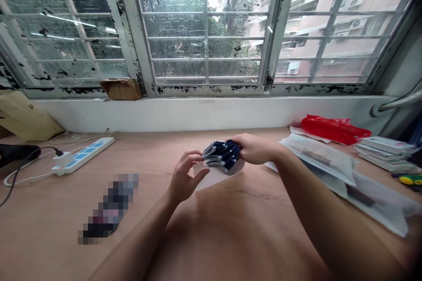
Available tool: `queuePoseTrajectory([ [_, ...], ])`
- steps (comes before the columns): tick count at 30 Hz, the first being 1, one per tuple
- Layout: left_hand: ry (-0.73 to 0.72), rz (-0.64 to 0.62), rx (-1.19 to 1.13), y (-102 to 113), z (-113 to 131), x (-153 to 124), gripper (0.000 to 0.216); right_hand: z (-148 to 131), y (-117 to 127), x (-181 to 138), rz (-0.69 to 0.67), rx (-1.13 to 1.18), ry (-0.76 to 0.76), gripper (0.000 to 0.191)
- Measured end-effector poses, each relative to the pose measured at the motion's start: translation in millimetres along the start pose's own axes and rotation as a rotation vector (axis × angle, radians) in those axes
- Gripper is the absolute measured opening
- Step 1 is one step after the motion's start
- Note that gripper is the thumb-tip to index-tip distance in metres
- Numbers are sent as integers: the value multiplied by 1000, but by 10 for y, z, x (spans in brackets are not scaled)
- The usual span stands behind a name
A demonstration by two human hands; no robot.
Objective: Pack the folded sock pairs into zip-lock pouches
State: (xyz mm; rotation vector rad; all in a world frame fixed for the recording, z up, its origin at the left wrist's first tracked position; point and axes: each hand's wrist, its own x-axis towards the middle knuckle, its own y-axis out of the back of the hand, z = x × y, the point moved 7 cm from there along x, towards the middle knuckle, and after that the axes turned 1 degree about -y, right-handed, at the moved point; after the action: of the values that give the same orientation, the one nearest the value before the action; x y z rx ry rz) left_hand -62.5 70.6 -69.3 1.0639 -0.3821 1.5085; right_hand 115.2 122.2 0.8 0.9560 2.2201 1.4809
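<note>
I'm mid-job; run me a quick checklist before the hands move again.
1. Right hand gripping the navy fabric bundle: ok, at its right end.
2. Left hand gripping the bundle: cannot tell; fingertips at its left edge.
3. White sheet fully in view: not ok, partly covered.
4. Power strip apart from both hands: ok.
5. Right forearm clear of the plastic bags: cannot tell; they overlap in view.

The bundle (220, 157) is cloth, the red bag (332, 129) glossy plastic.
</note>
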Motion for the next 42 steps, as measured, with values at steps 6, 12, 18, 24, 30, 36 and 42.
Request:
queuePoseTrajectory([
  [6,315,98,-215,-38,-326,-50,16,129,53,11,17,-36,-104,20],
  [12,384,182,-318,-72,-335,-41,19,-59,-78,101,84,-1,79,29],
  [18,418,313,-286,65,-344,-11,32,44,-76,157,114,41,27,20],
  [24,413,275,-341,7,-320,-4,29,-92,-118,137,97,-27,7,22],
  [30,445,299,-405,4,-348,-11,30,-106,-151,174,162,79,-38,36],
  [36,456,307,-441,-13,-287,-14,31,-140,-153,146,108,-88,-62,29],
  [42,331,292,-424,-24,-198,7,19,-306,-225,136,103,-190,15,19],
])
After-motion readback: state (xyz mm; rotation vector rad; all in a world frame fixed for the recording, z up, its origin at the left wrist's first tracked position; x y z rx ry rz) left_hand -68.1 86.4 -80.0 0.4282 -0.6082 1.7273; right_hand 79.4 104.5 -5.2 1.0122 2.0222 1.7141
